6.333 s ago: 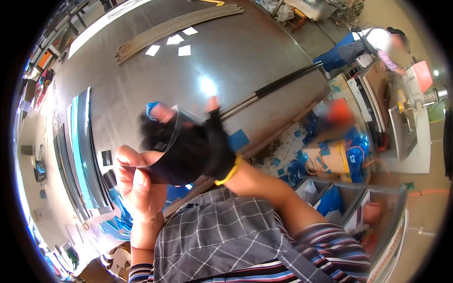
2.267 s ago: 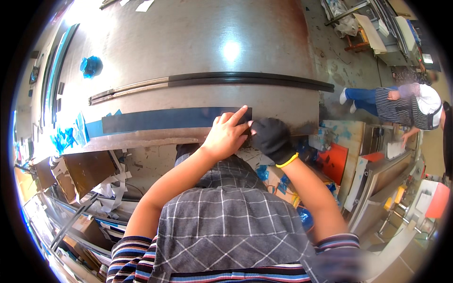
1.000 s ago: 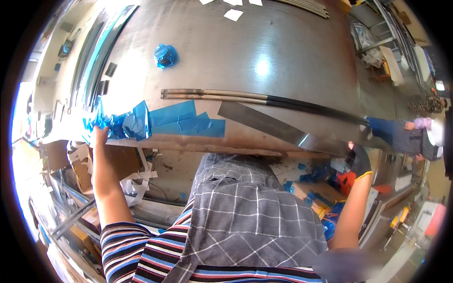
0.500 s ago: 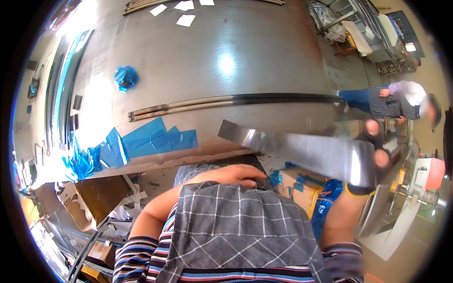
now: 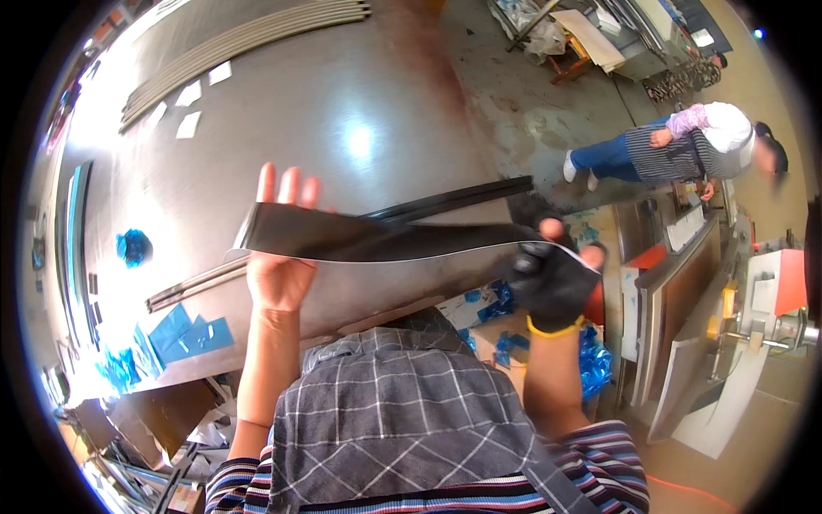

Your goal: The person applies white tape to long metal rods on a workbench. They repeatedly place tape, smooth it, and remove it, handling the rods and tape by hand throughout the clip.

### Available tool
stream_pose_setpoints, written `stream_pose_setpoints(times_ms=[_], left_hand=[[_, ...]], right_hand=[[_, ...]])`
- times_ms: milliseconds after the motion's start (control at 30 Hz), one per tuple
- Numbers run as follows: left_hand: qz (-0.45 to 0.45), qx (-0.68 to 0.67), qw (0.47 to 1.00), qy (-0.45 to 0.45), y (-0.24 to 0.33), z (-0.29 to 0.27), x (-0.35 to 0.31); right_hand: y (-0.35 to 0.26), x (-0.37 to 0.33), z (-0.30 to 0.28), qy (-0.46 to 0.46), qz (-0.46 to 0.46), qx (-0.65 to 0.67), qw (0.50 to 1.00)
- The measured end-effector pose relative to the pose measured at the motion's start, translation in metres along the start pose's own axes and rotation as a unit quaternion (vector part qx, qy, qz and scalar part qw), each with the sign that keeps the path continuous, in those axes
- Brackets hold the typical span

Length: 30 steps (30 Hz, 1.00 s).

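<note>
A long dark flexible strip with a pale lower edge hangs in a gentle wave above the table's near side. My right hand wears a black glove with a yellow cuff and bare fingertips; it grips the strip's right end. Behind the other end is my bare left hand, palm toward me. Its fingers stretch straight up past the strip's upper edge, and the strip covers the middle of the hand. Whether the left thumb touches the strip is hidden.
Beneath the strip, long dark bars lie on the metal table. Blue film pieces, a crumpled blue ball and white paper pieces are on it too. Another person stands at right, near leaning panels.
My left hand has risen from my lap to the strip's far end. The strip has swung left and now shows a dark face instead of a shiny one. My view has shifted right.
</note>
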<state>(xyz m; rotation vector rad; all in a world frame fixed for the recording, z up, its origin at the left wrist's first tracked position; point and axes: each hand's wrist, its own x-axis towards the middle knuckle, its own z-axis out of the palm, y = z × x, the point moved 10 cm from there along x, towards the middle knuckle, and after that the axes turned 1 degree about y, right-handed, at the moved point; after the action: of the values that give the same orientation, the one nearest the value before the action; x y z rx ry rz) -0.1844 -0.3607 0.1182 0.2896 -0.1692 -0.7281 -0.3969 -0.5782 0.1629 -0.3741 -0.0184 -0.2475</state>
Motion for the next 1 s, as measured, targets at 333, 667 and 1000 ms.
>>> stream_pose_setpoints(times_ms=[333, 667, 1000], left_hand=[[0.008, -0.028, 0.995, 0.098, -0.002, -0.09, 0.019], [0.073, 0.292, 0.879, 0.369, 0.019, -0.136, -0.011], [0.04, 0.43, 0.807, 0.403, -0.009, -0.104, -0.002]], right_hand=[[-0.032, 0.048, -0.084, 0.185, 0.055, -0.357, 0.914], [-0.077, 0.077, -0.151, 0.251, 0.089, -0.506, 0.821], [-0.11, 0.103, -0.202, 0.221, 0.203, -0.517, 0.802]])
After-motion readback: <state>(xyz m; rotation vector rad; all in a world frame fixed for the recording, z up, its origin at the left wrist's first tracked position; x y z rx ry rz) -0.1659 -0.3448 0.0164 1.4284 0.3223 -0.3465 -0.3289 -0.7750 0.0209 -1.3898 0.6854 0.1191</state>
